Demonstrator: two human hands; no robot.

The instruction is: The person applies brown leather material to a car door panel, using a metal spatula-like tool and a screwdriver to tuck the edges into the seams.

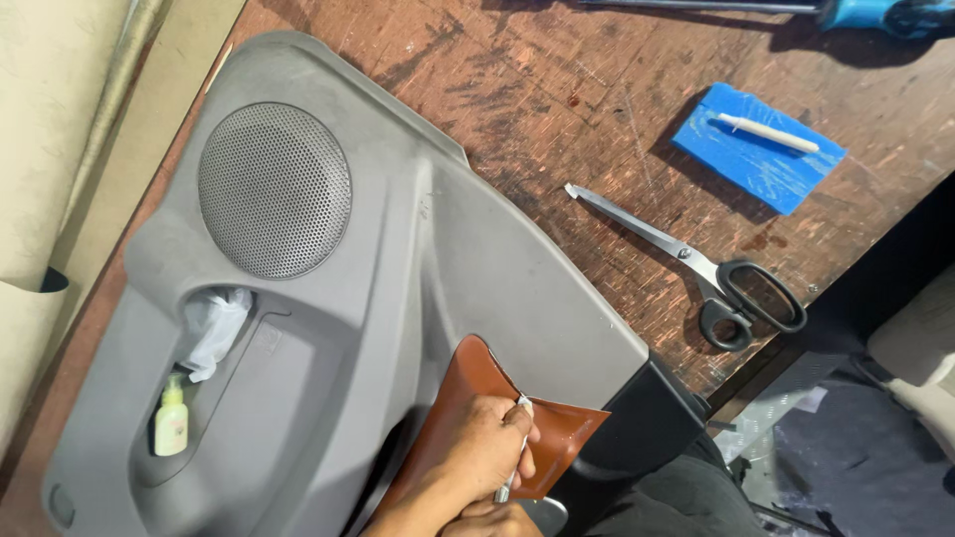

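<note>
A grey car door panel [418, 259] with a round speaker grille [275, 189] lies flat on a worn wooden table [557, 89]. A brown leather piece [569, 430] is laid over the panel's near edge. My left hand [470, 449] rests on the leather, its fingers curled around a thin pale-tipped tool [522, 413] that touches the leather. Only a sliver of my right hand [494, 521] shows at the bottom edge, just below the left hand and by the tool's lower end. Its grip is hidden.
Black-handled scissors [696, 264] lie on the table right of the panel. Further back sits a blue pad [766, 164] with a white stick [768, 132] on it. The panel pocket holds a small pale bottle [171, 420] and a crumpled white wad [214, 328]. Beige sheet material [50, 149] lies at the left.
</note>
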